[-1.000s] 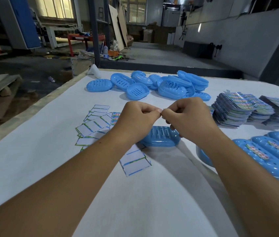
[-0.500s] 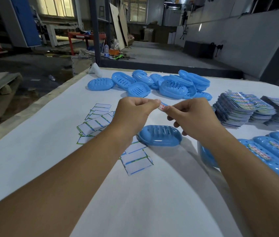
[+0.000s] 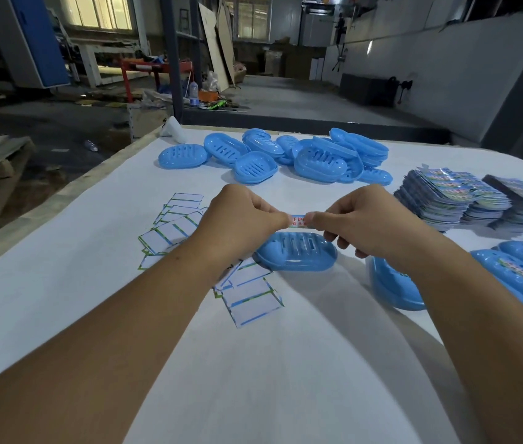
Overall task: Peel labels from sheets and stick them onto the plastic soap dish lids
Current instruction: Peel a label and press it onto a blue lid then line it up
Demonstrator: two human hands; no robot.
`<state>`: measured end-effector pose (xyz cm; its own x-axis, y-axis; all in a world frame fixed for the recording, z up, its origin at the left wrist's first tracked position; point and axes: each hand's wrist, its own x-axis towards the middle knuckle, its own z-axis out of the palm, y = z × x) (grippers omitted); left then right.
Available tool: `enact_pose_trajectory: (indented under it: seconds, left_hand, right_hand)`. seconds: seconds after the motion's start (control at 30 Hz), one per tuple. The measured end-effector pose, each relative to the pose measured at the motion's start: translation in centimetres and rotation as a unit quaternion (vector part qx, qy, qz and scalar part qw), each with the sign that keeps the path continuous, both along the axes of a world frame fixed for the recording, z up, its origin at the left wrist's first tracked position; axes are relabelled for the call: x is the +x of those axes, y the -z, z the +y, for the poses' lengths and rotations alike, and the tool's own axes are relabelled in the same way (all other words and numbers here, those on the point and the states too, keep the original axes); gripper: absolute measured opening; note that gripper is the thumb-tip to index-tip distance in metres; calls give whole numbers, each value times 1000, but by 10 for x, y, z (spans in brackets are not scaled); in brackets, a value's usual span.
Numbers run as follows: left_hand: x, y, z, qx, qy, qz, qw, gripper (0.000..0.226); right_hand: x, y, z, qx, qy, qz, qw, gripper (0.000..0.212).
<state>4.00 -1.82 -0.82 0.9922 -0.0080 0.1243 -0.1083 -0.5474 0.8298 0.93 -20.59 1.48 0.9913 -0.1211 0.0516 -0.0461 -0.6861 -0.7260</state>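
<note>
Landmark: a blue slotted soap dish lid (image 3: pixel 297 251) lying on the white table (image 3: pixel 61 283); every place below is given from it.

Label: a narrow printed strip, the label (image 3: pixel 298 220), held in the air just above the lid's far edge; whether it touches the lid yet cannot be told.

Left hand: the left hand (image 3: pixel 241 219) pinches the label's left end between thumb and fingertip; the other fingers are curled in.

Right hand: the right hand (image 3: pixel 369 222) pinches the label's right end the same way; lower fingers curl down toward the lid's right end.

Key relation: the label's long axis runs left to right — parallel to the lid's long axis; the lid lies directly beneath and slightly nearer the person than the strip; both hands sit about equally close, one over each end of the lid.

Likely step: lowering the stretched label onto the lid's top — a judgement, not something seen.

Left of the lid: scattered white backing sheets (image 3: pixel 173 229) with blue and green edges; more lie just in front.

Beyond the lid: a heap of bare blue lids (image 3: pixel 286 158) at the table's far edge.

Right of the lid: stacks of printed label sheets (image 3: pixel 446 200); nearer the person, a row of labelled lids (image 3: pixel 516 274).
</note>
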Motion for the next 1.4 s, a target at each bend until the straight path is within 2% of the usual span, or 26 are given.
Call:
enact_pose_trajectory:
  seconds: [0.17,0.3,0.63,0.97,1.2,1.4]
  left_hand:
    - [-2,-4,2,76,13,25,997,16]
    - [-6,-5,1,114,33,40,992,24]
    - [-2,-2,-1,124,47,39,990,31]
    - [-2,0,-2,152,42,25,987,36]
    - [-6,3,-7,218,6,-15,976,33]
    - [-7,3,-12,282,-14,-54,958,39]
  right_hand:
    - [-1,1,2,-58,-3,34,998,43]
    - [-1,3,4,-88,-9,40,995,41]
    - [0,6,7,-132,-10,27,991,34]
    - [-1,8,11,-214,-6,-15,977,36]
    - [-1,12,18,-290,13,-60,955,38]
    - [0,7,27,-398,37,-113,910,39]
